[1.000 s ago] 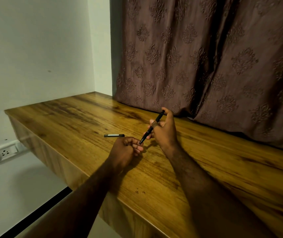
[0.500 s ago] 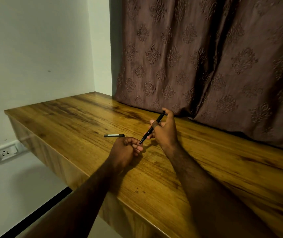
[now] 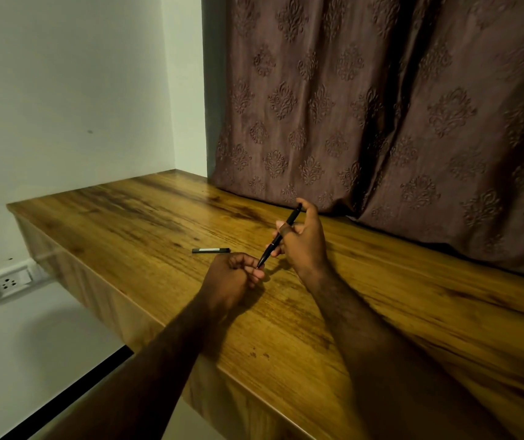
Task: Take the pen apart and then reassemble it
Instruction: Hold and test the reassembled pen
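No text, brand, number or sign can be read. The pen cap point(image 3: 210, 250), lying apart from the hands toward the left part of the wooden desk point(image 3: 381, 312), bears a pale strip that may be a label; its markings are too small to read.

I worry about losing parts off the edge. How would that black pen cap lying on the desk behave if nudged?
The pen cap looks small and slim, so probably light and easily sent sliding on the glossy desk. It looks straight and hard, likely stiff. Whether it would roll I cannot tell; its cross-section is too small to see.
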`<state>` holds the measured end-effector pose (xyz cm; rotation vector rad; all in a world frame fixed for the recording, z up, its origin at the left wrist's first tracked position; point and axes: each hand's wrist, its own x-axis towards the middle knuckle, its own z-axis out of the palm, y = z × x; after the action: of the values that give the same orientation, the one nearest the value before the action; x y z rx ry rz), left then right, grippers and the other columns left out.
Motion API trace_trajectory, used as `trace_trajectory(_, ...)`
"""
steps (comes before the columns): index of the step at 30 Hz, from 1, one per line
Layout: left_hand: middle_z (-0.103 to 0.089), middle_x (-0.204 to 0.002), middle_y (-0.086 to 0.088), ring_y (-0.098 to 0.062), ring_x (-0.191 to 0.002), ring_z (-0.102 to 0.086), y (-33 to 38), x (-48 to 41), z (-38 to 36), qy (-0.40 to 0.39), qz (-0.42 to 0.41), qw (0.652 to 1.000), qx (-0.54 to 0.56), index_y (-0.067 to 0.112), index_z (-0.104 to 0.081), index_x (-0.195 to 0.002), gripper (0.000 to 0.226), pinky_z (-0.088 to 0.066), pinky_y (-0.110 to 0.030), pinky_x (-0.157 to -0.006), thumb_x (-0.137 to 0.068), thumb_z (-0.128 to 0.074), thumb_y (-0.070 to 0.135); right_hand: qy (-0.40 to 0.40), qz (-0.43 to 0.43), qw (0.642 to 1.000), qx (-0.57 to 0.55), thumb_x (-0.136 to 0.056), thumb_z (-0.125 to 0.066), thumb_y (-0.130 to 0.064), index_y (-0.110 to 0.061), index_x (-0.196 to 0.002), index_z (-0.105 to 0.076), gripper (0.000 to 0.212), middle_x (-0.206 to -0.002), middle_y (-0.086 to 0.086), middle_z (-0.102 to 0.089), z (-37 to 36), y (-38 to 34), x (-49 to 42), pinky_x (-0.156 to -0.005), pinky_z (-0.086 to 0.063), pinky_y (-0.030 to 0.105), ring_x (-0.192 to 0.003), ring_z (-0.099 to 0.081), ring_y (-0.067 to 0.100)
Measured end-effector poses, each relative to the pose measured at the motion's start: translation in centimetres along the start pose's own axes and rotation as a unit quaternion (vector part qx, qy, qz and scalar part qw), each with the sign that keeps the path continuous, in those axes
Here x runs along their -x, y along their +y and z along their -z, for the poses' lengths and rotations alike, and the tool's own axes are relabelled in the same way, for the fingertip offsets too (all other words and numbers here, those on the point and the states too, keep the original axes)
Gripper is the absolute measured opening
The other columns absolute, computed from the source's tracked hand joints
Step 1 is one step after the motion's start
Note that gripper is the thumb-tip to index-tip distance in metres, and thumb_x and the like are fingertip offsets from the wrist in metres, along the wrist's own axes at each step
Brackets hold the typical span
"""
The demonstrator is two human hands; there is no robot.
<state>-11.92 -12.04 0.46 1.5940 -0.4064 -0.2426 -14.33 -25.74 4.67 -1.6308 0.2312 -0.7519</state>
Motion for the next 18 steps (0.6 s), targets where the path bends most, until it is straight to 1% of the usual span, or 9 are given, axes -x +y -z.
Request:
trace_trajectory(2, -0.070, -0.077, -0.010, -0.014, -0.067, -0.060, -0.04, -0.04, 0.02, -0.002, 0.002, 1.000, 0.001, -0.003, -0.066, -0.092, 0.027, -0.050, -0.017, -0.057, -0.085, -0.041, -0.012, 0.007, 0.006, 1.000, 0.007, -0.094, -0.056, -0.003, -0.023, -0.148, -0.027, 0.064, -0.086, 0.014, -0.068, 0.01, 0.00, 0.03, -0.043, -0.052, 0.025, -0.048, -0.061, 0.010)
trace_trajectory(4, -0.070, -0.076, -0.009, -0.014, -0.067, -0.059, -0.02, -0.05, -0.04, 0.003, -0.002, 1.000, -0.004, -0.001, -0.066, -0.090, 0.027, -0.049, -0.018, -0.058, -0.084, -0.042, -0.012, 0.008, 0.013, 1.000, 0.014, -0.094, -0.056, -0.004, -0.022, -0.147, -0.030, 0.061, -0.085, 0.013, -0.068, 0.07, 0.05, 0.01, -0.042, -0.051, 0.026, -0.045, -0.058, 0.008)
trace_trajectory(6, -0.070, -0.076, -0.009, -0.014, -0.066, -0.059, -0.11, -0.14, -0.09, 0.011, -0.004, 1.000, -0.007, 0.002, -0.066, -0.087, 0.028, -0.049, -0.020, -0.060, -0.083, -0.042, -0.012, 0.010, 0.018, 1.000, 0.017, -0.094, -0.056, -0.004, -0.021, -0.145, -0.033, 0.058, -0.084, 0.013, -0.068, 0.08, 0.06, 0.00, -0.042, -0.051, 0.027, -0.043, -0.057, 0.009)
trace_trajectory(9, -0.069, -0.079, -0.016, -0.017, -0.063, -0.057, -0.26, -0.16, -0.12, 0.003, 0.020, 0.999, 0.026, -0.004, -0.064, -0.091, 0.025, -0.046, -0.022, -0.053, -0.084, -0.041, -0.012, 0.016, 0.019, 1.000, 0.016, -0.094, -0.057, -0.004, -0.023, -0.146, -0.029, 0.063, -0.088, 0.017, -0.069, -0.05, -0.09, 0.05, -0.042, -0.050, 0.024, -0.047, -0.059, 0.012)
trace_trajectory(10, -0.069, -0.079, -0.016, -0.017, -0.064, -0.056, -0.24, -0.17, -0.10, 0.004, 0.021, 0.999, 0.027, -0.004, -0.064, -0.092, 0.025, -0.045, -0.022, -0.053, -0.084, -0.042, -0.012, 0.015, 0.021, 1.000, 0.015, -0.094, -0.057, -0.004, -0.023, -0.147, -0.029, 0.063, -0.088, 0.017, -0.069, -0.08, -0.12, 0.04, -0.042, -0.050, 0.024, -0.047, -0.059, 0.012)
trace_trajectory(13, -0.069, -0.074, -0.010, -0.016, -0.065, -0.058, -0.47, -0.32, 0.08, 0.005, 0.010, 1.000, 0.012, 0.004, -0.067, -0.084, 0.027, -0.047, -0.024, -0.058, -0.083, -0.044, -0.010, 0.006, 0.027, 0.999, 0.023, -0.094, -0.056, -0.004, -0.022, -0.145, -0.034, 0.058, -0.086, 0.016, -0.069, 0.01, -0.14, 0.09, -0.041, -0.050, 0.025, -0.042, -0.056, 0.009)
trace_trajectory(16, -0.066, -0.068, -0.005, -0.015, -0.061, -0.056, -0.82, -0.49, 0.22, -0.017, 0.022, 0.999, 0.031, 0.008, -0.067, -0.080, 0.028, -0.044, -0.025, -0.052, -0.082, -0.045, -0.009, 0.012, 0.023, 1.000, 0.018, -0.095, -0.056, -0.005, -0.024, -0.147, -0.029, 0.062, -0.089, 0.017, -0.069, 0.06, -0.18, 0.11, -0.043, -0.051, 0.025, -0.046, -0.058, 0.012)
trace_trajectory(18, -0.066, -0.068, -0.005, -0.015, -0.063, -0.056, -0.90, -0.59, 0.20, -0.014, 0.020, 0.999, 0.037, 0.011, -0.067, -0.078, 0.030, -0.044, -0.025, -0.054, -0.081, -0.045, -0.009, 0.014, 0.023, 1.000, 0.015, -0.095, -0.055, -0.005, -0.024, -0.148, -0.029, 0.063, -0.088, 0.018, -0.069, 0.06, -0.14, 0.06, -0.042, -0.051, 0.026, -0.048, -0.057, 0.016)
